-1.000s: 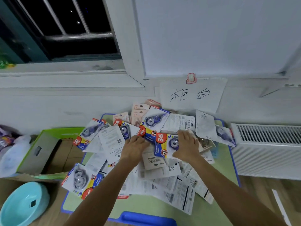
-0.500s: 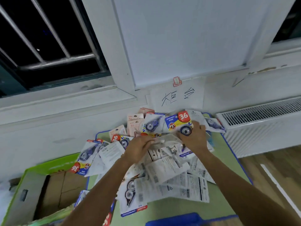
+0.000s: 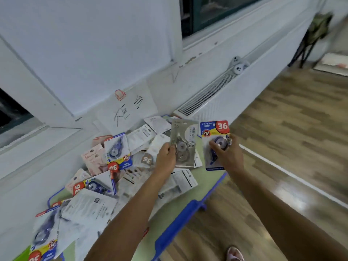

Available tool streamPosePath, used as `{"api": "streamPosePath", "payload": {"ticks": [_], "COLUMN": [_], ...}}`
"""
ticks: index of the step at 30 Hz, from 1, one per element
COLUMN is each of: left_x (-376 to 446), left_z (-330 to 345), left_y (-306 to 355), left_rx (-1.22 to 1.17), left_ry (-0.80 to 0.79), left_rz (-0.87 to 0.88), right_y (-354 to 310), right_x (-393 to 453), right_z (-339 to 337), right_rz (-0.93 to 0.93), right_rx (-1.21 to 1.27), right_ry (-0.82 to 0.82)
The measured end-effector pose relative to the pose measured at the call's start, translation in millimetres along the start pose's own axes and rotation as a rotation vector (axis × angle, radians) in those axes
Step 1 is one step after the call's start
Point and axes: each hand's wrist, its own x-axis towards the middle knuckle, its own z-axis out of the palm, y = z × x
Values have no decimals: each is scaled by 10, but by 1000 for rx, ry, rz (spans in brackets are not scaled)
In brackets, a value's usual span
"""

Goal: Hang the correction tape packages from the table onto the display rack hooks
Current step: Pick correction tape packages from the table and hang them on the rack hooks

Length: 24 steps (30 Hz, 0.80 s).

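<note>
My right hand (image 3: 226, 155) grips a blue and yellow correction tape package (image 3: 215, 132) marked 36, held upright above the table's right edge. My left hand (image 3: 166, 157) pinches the left edge of a grey, clear-fronted correction tape package (image 3: 185, 140), also lifted off the pile. Several more packages (image 3: 117, 153) lie scattered face up and face down on the low green table (image 3: 203, 180) with a blue rim. No display rack shows in this view.
A white radiator (image 3: 216, 98) runs along the wall to the right of the table. A paper sign (image 3: 130, 108) is clipped to the wall behind the pile. Wooden floor (image 3: 282, 147) spreads to the right; a foot (image 3: 234, 254) shows below.
Both hands have lifted a package each off the pile and moved right. The view has swung to the right, toward the floor and radiator.
</note>
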Motion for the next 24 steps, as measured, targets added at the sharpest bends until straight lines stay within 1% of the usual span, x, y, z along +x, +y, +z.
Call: {"api": "streamPosePath", "payload": {"ticks": [2,5,8,11,14,19,24], "left_x": [-71,-270,-582,-971,-1472,-2394,-3207], "left_z": [363,922,1488,2053,2645,3644,4525], "left_y": [211,535,836,1120,1422,1911,2355], "left_rx": [-15,-113,-169,-141,-146,-191,-224], "left_ry": [-72,-185,-342,-496,-645,-826,-931], "left_rz": [10,11,22,78,126,153,206], "right_y": [148,387,652,871,1063,1413,1684], "right_x": [-37,-126,-230,-390,-603,-1003,-1353], "right_z": [-372,-971,-1622,-2322,-3074,-4365,-5449], "right_rz": [44,109,156,186,168,190,211], "right_rx": [22,35,62,84,115,46,49], "right_ry": [83,222,320,434,562,741,832]}}
